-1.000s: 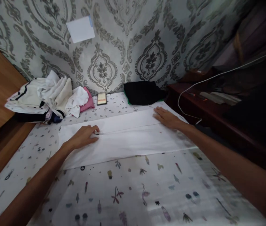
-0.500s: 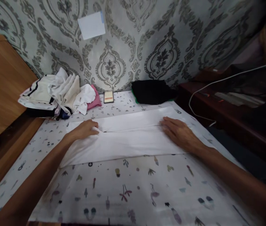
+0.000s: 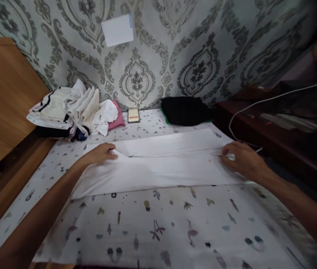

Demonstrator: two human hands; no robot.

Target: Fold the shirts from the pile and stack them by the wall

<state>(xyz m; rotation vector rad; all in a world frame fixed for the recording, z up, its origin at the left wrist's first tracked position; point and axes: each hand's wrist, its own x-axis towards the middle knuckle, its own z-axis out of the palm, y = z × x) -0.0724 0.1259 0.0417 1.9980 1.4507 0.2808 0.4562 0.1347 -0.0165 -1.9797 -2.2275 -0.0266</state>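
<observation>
The white cloth [image 3: 158,170] is laid out across the patterned sheet [image 3: 172,216], its inner edge pinched at one end by the left hand [image 3: 101,153], at the other by the right hand [image 3: 242,157]! A fold, apparently, is being lined up; next, an even, taut pull from both sides is called for.

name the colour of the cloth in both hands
The cloth is white, best seen in the head view.
</observation>
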